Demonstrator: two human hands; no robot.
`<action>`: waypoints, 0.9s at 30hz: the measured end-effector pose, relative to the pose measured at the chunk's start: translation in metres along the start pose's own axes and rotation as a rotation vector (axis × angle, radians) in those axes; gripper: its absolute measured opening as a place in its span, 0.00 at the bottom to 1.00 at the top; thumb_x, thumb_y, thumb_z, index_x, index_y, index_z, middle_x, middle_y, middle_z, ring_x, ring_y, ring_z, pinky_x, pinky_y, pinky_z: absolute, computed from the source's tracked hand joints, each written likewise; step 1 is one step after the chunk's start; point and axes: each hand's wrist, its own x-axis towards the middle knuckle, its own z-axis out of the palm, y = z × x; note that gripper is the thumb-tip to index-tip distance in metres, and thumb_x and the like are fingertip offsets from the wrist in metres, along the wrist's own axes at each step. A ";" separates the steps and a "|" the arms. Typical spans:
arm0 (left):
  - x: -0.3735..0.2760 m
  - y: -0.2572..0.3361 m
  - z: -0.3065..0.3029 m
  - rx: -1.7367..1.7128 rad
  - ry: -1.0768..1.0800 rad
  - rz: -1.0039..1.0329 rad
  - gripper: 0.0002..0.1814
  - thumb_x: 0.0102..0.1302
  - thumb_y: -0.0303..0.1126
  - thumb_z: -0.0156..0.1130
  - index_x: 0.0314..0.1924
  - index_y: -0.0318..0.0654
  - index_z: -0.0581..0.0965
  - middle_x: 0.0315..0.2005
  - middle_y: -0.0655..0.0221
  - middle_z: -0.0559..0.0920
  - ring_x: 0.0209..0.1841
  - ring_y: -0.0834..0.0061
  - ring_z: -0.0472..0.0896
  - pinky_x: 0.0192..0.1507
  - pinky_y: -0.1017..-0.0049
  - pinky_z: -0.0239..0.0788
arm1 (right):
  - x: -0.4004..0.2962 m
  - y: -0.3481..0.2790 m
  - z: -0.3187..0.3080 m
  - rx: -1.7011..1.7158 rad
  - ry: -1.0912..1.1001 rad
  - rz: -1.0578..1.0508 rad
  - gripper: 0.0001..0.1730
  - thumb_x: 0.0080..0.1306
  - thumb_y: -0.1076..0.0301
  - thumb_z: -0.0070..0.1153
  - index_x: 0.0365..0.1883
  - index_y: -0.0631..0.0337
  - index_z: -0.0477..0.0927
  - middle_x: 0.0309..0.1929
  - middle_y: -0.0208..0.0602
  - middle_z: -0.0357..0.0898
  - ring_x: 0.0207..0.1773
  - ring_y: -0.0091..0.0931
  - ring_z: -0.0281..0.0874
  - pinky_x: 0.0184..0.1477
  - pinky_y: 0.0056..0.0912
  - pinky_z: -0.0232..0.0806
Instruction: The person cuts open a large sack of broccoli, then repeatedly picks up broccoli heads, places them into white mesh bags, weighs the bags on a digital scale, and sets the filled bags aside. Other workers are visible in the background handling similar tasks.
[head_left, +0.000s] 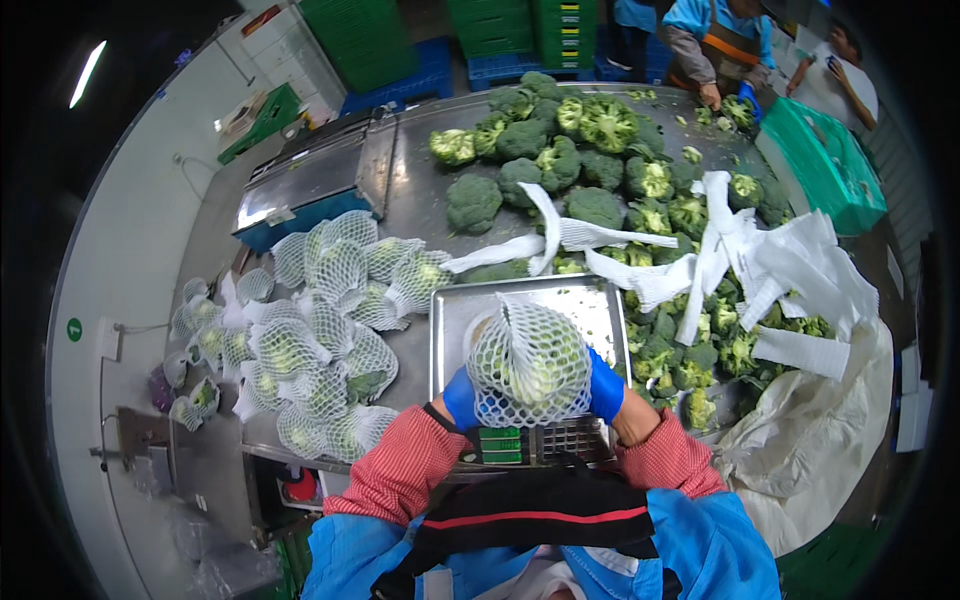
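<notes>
A broccoli head in a white foam net (529, 360) is held between my two blue-gloved hands, over the steel pan of a weighing scale (592, 291). My left hand (460, 399) grips its left side, and my right hand (604, 385) its right side; the net hides part of the fingers. Below the pan the scale's green display (500, 444) and keypad show. Netted broccoli heads (322, 322) lie heaped to the left. Bare broccoli heads (525, 139) are piled behind and to the right, with loose white foam nets (720, 247) draped over some.
A steel-topped box with a blue side (300, 217) stands at the back left. A green-lined crate (825, 169) is at the far right, near a co-worker (720, 45) handling broccoli. A pale sack (817, 435) hangs at the right edge. Green crates (491, 30) stand behind the table.
</notes>
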 end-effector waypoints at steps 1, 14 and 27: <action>0.002 0.004 0.001 0.050 -0.027 0.006 0.20 0.67 0.38 0.38 0.56 0.38 0.62 0.53 0.63 0.68 0.53 0.68 0.68 0.55 0.69 0.59 | 0.006 -0.007 0.005 -0.074 -0.017 -0.036 0.20 0.66 0.65 0.36 0.55 0.62 0.63 0.50 0.40 0.69 0.48 0.28 0.72 0.49 0.31 0.67; -0.026 0.191 -0.075 0.657 0.052 0.803 0.25 0.65 0.43 0.36 0.58 0.36 0.58 0.58 0.64 0.61 0.58 0.67 0.61 0.61 0.66 0.48 | 0.096 -0.166 -0.067 -1.688 0.788 -0.712 0.26 0.54 0.52 0.52 0.48 0.55 0.70 0.39 0.44 0.75 0.40 0.41 0.72 0.40 0.38 0.66; 0.005 0.097 -0.031 -0.139 0.309 0.322 0.28 0.61 0.51 0.44 0.55 0.40 0.65 0.40 0.64 0.77 0.31 0.76 0.76 0.36 0.77 0.69 | 0.184 -0.168 -0.121 -1.905 1.038 -0.228 0.49 0.40 0.46 0.61 0.58 0.56 0.58 0.41 0.54 0.71 0.44 0.42 0.72 0.47 0.42 0.65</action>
